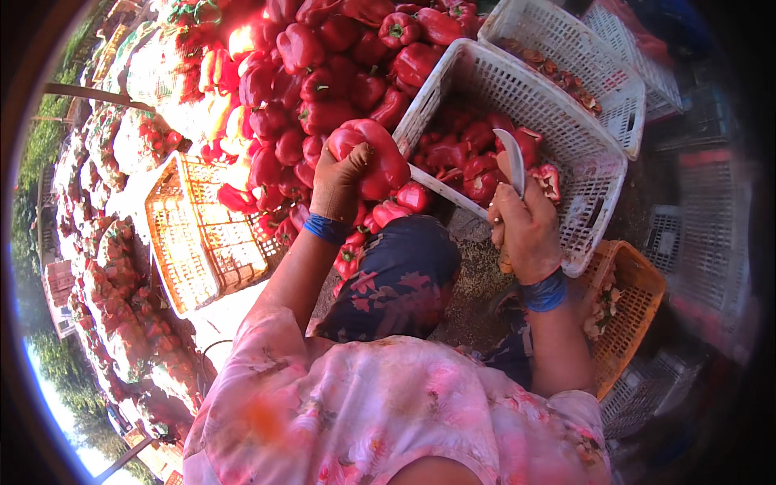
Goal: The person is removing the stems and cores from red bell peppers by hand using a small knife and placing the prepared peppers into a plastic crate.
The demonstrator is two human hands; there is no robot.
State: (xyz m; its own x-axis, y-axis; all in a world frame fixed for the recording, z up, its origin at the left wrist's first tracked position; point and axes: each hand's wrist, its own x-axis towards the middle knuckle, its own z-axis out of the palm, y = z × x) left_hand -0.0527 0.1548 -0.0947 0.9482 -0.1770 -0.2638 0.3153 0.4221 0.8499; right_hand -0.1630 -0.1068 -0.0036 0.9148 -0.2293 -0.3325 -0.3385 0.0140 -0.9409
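Note:
My left hand (341, 185), in a dirty glove with a blue band at the wrist, grips a large whole red bell pepper (379, 159). In my right hand (526, 233), gloved and banded the same way, is a knife with a short curved blade (513, 159), its tip pointing up and away from me. That hand is over the near edge of a white plastic crate (564, 139). Cut red pepper pieces (479, 160) lie inside the crate. Beyond my left hand rises a big heap of red bell peppers (339, 79).
Behind the white crate stands another white crate (612, 91) holding pepper scraps. An orange crate (630, 315) with pale cores sits by my right arm. On the left are a sunlit yellow crate (200, 236) and several filled mesh sacks (115, 291).

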